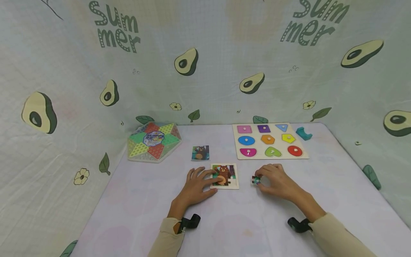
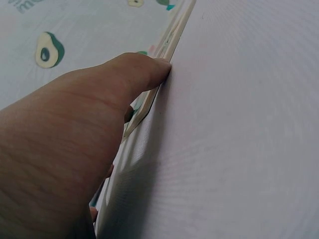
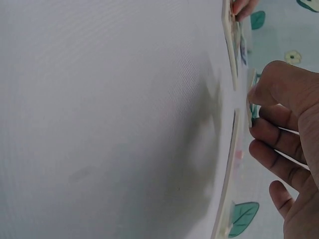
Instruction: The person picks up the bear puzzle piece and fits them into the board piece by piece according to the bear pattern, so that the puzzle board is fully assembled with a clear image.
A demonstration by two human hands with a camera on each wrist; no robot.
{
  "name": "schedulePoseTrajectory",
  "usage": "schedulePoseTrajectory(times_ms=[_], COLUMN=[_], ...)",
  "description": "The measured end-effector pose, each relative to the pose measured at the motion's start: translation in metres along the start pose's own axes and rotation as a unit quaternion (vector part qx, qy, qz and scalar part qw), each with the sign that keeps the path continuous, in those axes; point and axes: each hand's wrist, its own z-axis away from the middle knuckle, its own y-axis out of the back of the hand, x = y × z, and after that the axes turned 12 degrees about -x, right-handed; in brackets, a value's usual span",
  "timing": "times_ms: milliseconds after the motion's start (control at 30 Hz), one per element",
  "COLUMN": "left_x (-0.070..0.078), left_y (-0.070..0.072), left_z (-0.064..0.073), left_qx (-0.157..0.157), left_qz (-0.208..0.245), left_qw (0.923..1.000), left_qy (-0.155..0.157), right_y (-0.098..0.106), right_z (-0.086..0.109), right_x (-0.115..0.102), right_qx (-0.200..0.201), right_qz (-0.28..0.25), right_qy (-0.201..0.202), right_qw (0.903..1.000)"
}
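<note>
A square bear jigsaw puzzle (image 1: 223,174) in a pale wooden frame lies on the table, with a white gap at its lower right corner. My left hand (image 1: 196,185) rests on the puzzle's left side, fingers spread over the picture. In the left wrist view the thumb touches the edge of the frame (image 2: 174,42). To the right of the puzzle, my right hand (image 1: 274,181) pinches a small teal puzzle piece (image 1: 255,180) between thumb and fingers. The right wrist view shows this piece (image 3: 250,114) edge-on, raised off the tabletop.
Behind the puzzle lies a small bear picture card (image 1: 200,153). A shape board (image 1: 243,132) with coloured knobbed pieces sits at the back right, beside a teal curved block (image 1: 303,134). At the back left is a coloured polygonal box (image 1: 154,142). A printed cloth hangs behind.
</note>
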Motion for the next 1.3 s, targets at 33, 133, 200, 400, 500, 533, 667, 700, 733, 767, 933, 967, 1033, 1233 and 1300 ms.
schedulePoseTrajectory(times_ms=[33,133,200,400,500,533,667,700,733,767,933,967,1033,1233,1300], left_x=[0.000,0.001,0.001,0.001,0.001,0.000,0.000,0.000,0.000,0.000,0.000,0.000,0.000,0.001,0.001], left_y=[0.001,0.001,0.002,0.000,0.000,0.000,-0.001,-0.001,-0.002,-0.002,-0.002,-0.002,-0.003,-0.001,-0.001], left_z=[0.000,0.000,0.000,0.000,0.001,0.001,0.001,0.001,0.001,0.001,0.001,0.001,0.001,0.000,-0.001], left_qx=[0.001,0.000,-0.004,-0.010,-0.008,-0.009,-0.009,-0.007,-0.005,-0.003,0.005,0.005,0.004,-0.006,-0.008], left_qz=[0.001,0.002,0.002,0.001,-0.001,-0.003,-0.007,-0.006,-0.005,-0.003,0.002,0.001,0.003,0.002,0.001], left_qw=[1.0000,1.0000,1.0000,0.9999,0.9999,0.9999,0.9999,0.9999,0.9999,1.0000,1.0000,1.0000,1.0000,0.9999,0.9999], left_qy=[-0.001,0.001,0.005,0.010,0.008,0.008,0.010,0.009,0.008,0.007,0.001,0.001,0.002,0.009,0.011], right_y=[0.000,0.000,0.000,-0.002,-0.004,-0.005,-0.007,-0.007,-0.008,-0.008,-0.009,-0.010,-0.011,-0.014,-0.015], right_z=[-0.001,-0.005,-0.007,-0.013,-0.017,-0.018,-0.024,-0.026,-0.027,-0.029,-0.034,-0.035,-0.038,-0.046,-0.048], right_x=[-0.001,-0.004,-0.007,-0.013,-0.016,-0.017,-0.021,-0.022,-0.023,-0.024,-0.028,-0.029,-0.030,-0.034,-0.035], right_qx=[-0.001,-0.006,-0.007,-0.003,-0.008,-0.010,-0.013,-0.013,-0.013,-0.013,-0.025,-0.028,-0.032,-0.026,-0.023], right_qz=[0.000,0.001,0.000,-0.005,-0.008,-0.009,-0.011,-0.010,-0.010,-0.009,0.000,0.001,0.003,0.004,0.007], right_qy=[0.001,0.004,0.007,0.016,0.020,0.020,0.028,0.031,0.033,0.035,0.039,0.041,0.045,0.072,0.082], right_qw=[1.0000,1.0000,1.0000,0.9998,0.9997,0.9997,0.9995,0.9994,0.9993,0.9993,0.9989,0.9988,0.9985,0.9971,0.9964])
